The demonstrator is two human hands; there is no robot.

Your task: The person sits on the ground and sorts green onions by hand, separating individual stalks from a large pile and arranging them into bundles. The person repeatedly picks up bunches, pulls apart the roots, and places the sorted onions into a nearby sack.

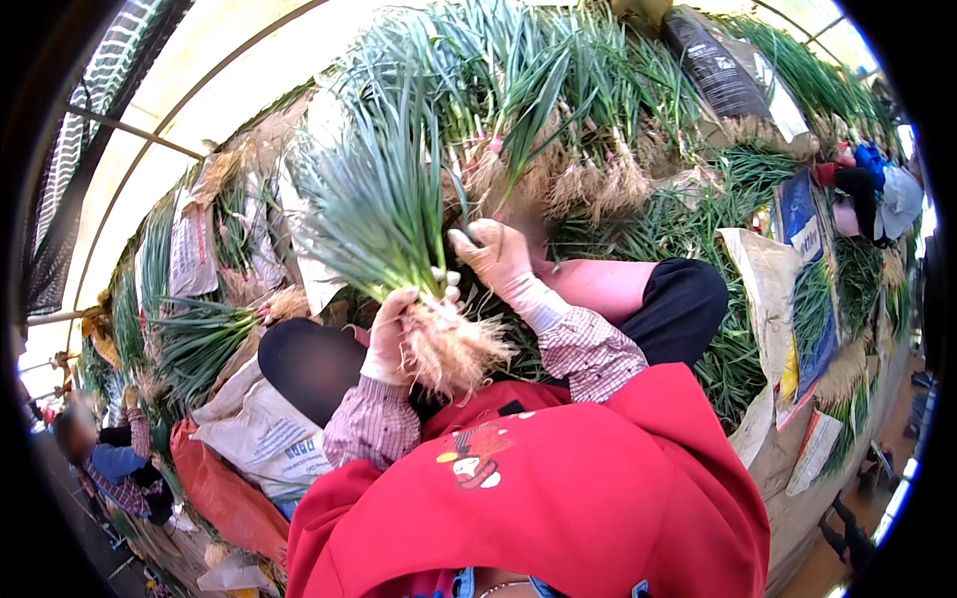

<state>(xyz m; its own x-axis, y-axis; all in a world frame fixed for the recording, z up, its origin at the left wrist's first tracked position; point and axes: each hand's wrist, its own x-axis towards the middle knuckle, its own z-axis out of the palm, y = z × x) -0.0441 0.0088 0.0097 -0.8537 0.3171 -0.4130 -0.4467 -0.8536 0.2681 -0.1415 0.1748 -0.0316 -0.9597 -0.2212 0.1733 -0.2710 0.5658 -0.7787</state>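
A thick bunch of green garlic point(384, 209), with long flat leaves and pale hairy roots, leans up and to the left in front of me. My gloved left hand point(391, 334) is closed round its lower stems, just above the roots. White stem ends point(449, 285) show on the bunch's right side. My gloved right hand point(495, 257) is raised beside them, its thumb and forefinger apart and the other fingers partly hidden. I see nothing held in it.
More bunches with roots point(598, 174) are heaped ahead. Loose green leaves point(733, 369) cover the ground at right, near sacks point(763, 289). A white sack point(264, 429) and a red sack point(224, 488) lie at left. Other people sit at far left point(120, 453) and far right point(877, 194).
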